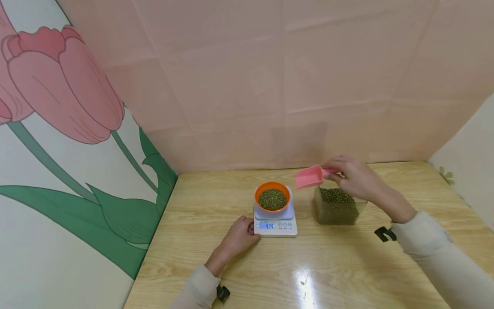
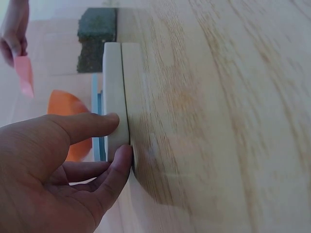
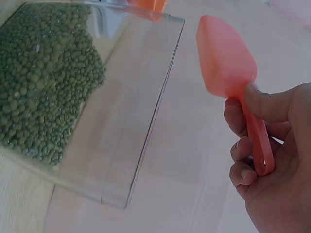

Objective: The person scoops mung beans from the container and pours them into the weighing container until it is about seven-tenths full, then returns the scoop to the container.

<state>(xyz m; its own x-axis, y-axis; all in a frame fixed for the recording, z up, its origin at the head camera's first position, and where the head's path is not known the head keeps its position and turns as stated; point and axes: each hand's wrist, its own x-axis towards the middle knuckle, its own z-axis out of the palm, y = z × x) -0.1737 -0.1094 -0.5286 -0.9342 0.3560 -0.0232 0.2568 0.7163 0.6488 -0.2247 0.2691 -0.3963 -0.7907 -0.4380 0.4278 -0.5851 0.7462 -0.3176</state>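
Note:
My right hand [image 1: 353,178] grips a pink scoop [image 3: 226,58] by its handle, above and behind a clear box [image 1: 335,214] of green mung beans [image 3: 43,82]. No beans show in the scoop's bowl. To the left, an orange bowl [image 1: 272,185] with mung beans in it sits on a white kitchen scale [image 1: 275,231]. The lit display [image 1: 267,226] appears to read 474. My left hand [image 1: 240,234] holds the scale's front left corner, thumb at the front and the other fingers curled at the side. In the left wrist view the thumb [image 2: 104,124] lies against the scale's edge.
All of this stands on a wood-grain table [image 1: 208,197]. A pink sheet [image 1: 239,86] covers the back, and a wall with painted tulips [image 1: 65,81] rises on the left. A pale wall [image 1: 468,159] borders the right side. Black straps hang by both cuffs.

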